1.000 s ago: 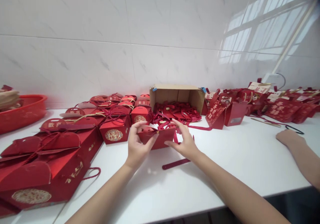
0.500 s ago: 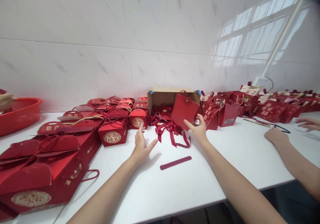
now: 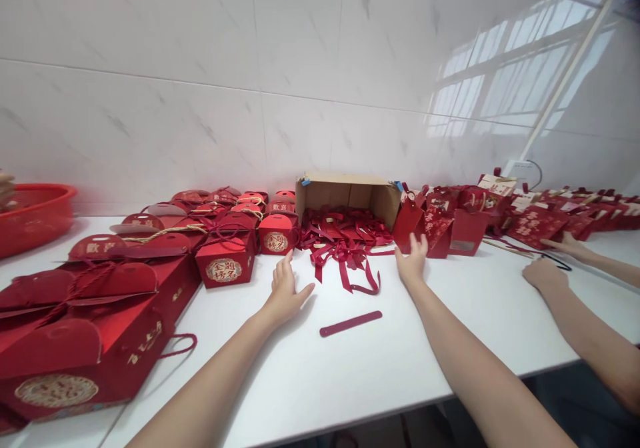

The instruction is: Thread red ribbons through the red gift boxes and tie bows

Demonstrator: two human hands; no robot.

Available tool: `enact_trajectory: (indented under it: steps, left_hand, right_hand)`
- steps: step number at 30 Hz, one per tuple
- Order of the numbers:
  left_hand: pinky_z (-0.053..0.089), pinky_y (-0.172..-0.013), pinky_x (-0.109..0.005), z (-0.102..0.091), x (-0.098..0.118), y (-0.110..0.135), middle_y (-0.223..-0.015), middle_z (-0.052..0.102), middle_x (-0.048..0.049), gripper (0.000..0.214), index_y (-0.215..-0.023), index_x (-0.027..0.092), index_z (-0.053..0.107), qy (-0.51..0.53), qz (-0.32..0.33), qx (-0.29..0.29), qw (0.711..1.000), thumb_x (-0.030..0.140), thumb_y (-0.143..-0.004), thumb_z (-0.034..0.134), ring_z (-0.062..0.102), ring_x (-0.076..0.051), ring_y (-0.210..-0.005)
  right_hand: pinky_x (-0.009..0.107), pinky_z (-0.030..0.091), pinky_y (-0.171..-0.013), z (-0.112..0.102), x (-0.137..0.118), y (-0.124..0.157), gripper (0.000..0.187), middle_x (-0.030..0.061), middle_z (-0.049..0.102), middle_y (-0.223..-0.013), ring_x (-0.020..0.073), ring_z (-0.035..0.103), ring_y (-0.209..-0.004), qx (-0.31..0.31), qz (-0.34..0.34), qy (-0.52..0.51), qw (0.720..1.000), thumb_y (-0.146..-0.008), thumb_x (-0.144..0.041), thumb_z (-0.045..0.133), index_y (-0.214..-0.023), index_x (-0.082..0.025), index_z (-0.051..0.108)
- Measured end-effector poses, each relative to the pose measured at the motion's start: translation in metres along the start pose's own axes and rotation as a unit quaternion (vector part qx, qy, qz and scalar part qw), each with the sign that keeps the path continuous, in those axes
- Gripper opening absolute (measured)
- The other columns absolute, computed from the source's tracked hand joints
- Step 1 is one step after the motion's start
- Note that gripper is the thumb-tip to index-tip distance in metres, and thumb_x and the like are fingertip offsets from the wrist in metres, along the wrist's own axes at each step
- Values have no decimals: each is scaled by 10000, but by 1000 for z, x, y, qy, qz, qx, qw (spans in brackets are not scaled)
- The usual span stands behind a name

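Observation:
My left hand (image 3: 286,291) is held over the white table (image 3: 300,375), thumb apart from the fingers, with nothing in it. Closest to it is a small red gift box (image 3: 225,268) with a gold emblem. At the front of a plain red gift box (image 3: 407,221), my right hand (image 3: 413,259) has its fingers spread; whether they still touch the box I cannot tell. That box stands beside the cardboard carton (image 3: 350,180), which lies on its side and spills dark red ribbons (image 3: 345,228). A flat dark red strap (image 3: 351,324) lies between my forearms.
Tied red gift boxes (image 3: 165,288) crowd the left, by a red basin (image 3: 35,218). More red boxes (image 3: 530,225) line the right along the tiled wall (image 3: 310,68). Another person's hands (image 3: 547,278) are at the far right, near a black cord (image 3: 557,263).
My right hand has moved the plain red box from in front of the carton to the right, beside the other boxes. The left hand stays about where it was.

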State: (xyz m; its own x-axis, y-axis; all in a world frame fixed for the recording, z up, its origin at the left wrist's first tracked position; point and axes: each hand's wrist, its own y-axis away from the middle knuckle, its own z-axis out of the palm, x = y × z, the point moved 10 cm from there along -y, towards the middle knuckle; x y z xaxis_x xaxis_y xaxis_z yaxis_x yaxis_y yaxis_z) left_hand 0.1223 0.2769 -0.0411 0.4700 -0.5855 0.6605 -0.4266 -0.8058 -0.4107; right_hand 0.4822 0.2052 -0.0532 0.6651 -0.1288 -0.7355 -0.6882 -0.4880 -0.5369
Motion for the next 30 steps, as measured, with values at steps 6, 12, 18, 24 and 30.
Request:
enact_trajectory:
  steps: [6, 12, 18, 24, 30]
  left_hand:
    - [270, -1024, -496, 5, 1, 2, -1294, 337, -138, 759, -1381, 213, 138, -28, 3, -31, 999, 333, -755, 551, 328, -293, -1242]
    - [266, -1011, -515, 22, 9, 7, -1300, 462, -130, 507, -1269, 203, 406, -94, 49, -145, 984, 331, -788, 506, 366, -320, -1238]
    - [273, -1014, -505, 24, 10, 7, -1314, 473, -127, 504, -1285, 208, 421, -105, 64, -148, 981, 338, -804, 497, 376, -311, -1241]
    - [291, -1017, -489, 17, 37, 10, -1429, 363, -83, 671, -1424, 281, 198, -48, 130, -114, 984, 313, -824, 496, 331, -277, -1265]
    - [289, -1015, -488, 22, 60, 22, -1342, 488, -5, 432, -1094, 323, 621, -55, 217, -152, 963, 125, -715, 560, 350, -281, -1228]
  right_hand:
    - [394, 363, -991, 30, -9, 12, 366, 162, 525, -1232, 284, 493, -1142, -133, -33, 78, 987, -698, -143, 517, -1034, -117, 660]
    - [446, 404, -855, 29, -23, 19, 117, 127, 630, -925, 291, 555, -959, -156, -26, 111, 981, -687, -169, 560, -712, -168, 674]
    - [341, 454, -794, 31, -84, 40, 181, 76, 645, -851, 195, 588, -841, -175, -93, 28, 980, -807, -297, 507, -751, -162, 615]
    - [276, 470, -717, 33, -186, 113, 151, 46, 679, -861, 150, 613, -759, -289, -310, -127, 897, -832, -202, 500, -905, -184, 632]
    - [241, 452, -597, 46, -225, 184, 113, 16, 662, -729, 133, 583, -645, -444, -351, -206, 799, -827, -215, 531, -847, -203, 641]
